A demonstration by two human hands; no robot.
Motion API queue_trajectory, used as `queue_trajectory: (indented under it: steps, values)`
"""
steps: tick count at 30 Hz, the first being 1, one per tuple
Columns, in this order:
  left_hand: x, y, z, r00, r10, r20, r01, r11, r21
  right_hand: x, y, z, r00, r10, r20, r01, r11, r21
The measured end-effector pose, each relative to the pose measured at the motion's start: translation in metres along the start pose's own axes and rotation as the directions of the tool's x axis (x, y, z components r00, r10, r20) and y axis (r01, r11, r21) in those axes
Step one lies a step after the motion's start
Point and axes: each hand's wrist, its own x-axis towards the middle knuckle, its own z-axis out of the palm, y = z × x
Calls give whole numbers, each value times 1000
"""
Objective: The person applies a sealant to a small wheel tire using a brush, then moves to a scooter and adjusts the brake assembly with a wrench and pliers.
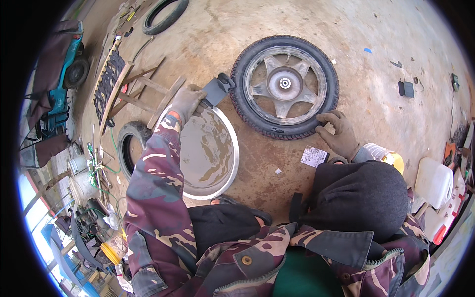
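My gloved left hand [187,103] is closed on a dark flat object [215,91] with a black loop at its far end, above the rim of a round metal basin [233,148] of murky water. Just right of the basin, a black tyre [242,115] on a spoked grey wheel [283,83] lies flat on the floor. My gloved right hand [336,131] is at the tyre's lower right edge, fingers bent and apart, seeming to touch it. A small printed card [313,156] lies just below the wheel.
Loose tyres lie at the top [175,11] and left [127,137]. A wooden frame [144,99] stands left of the basin. A turquoise vehicle [62,111] is at far left. A white jerrycan [429,180] and buckets [383,154] are at right. A black object [405,89] lies upper right.
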Motion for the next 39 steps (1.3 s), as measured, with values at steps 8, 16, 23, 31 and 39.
queue_trajectory:
  steps: [8, 16, 23, 31, 39]
  values:
    - [6, 25, 13, 997, 42, -58, -36, 994, 99, -3, 8, -5, 997, 73, -25, -72, 996, 58]
    - [5, 42, 20, 988, 128, -92, -104, 969, 224, 1, 8, -8, 996, 77, -43, -74, 995, 74]
    - [7, 41, 30, 945, 295, -139, -235, 912, 336, 2, 7, -8, 994, 104, -31, -101, 990, 101]
    - [-16, 25, 15, 988, 148, -37, -144, 985, 94, 4, 19, 1, 989, 141, -42, -133, 979, 153]
    - [-51, -96, -65, 994, -110, 27, 112, 990, -82, 2, 41, 4, 906, 415, 85, -422, 901, 100]
